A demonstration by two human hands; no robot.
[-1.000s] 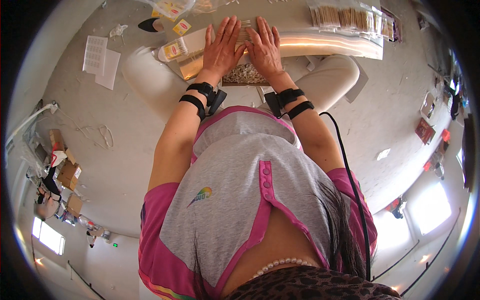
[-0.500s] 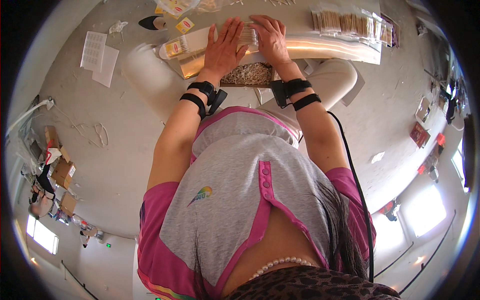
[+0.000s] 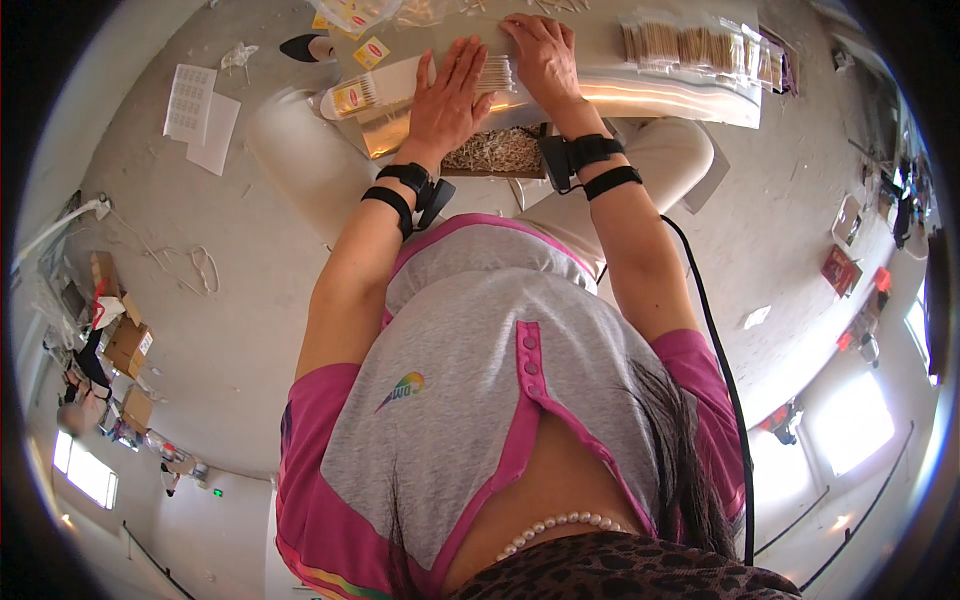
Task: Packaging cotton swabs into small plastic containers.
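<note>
A row of cotton swabs (image 3: 495,76) lies side by side on the metal-topped table (image 3: 590,28). My left hand (image 3: 450,98) rests flat over its left part, fingers stretched out and thumb at the near edge. Just beyond the row's right end is my right hand (image 3: 546,68), its fingers bent inward with the tips together. Whatever they may hold is too small to see. Loose swabs (image 3: 550,5) lie at the far edge, close to those fingers. Left of my left hand is a clear pack of swabs (image 3: 352,97) with a yellow label.
Bundles of wooden-stick swabs (image 3: 690,45) in clear bags lie at the table's right. A yellow card (image 3: 371,53) and plastic bags (image 3: 415,10) are at the far left. Below the near edge, a box of loose swabs (image 3: 495,152) sits between my legs. A cable (image 3: 712,340) runs past my right arm.
My right hand has left the right end of the swab row and moved away from me, toward the loose swabs. My left hand stays in place on the row.
</note>
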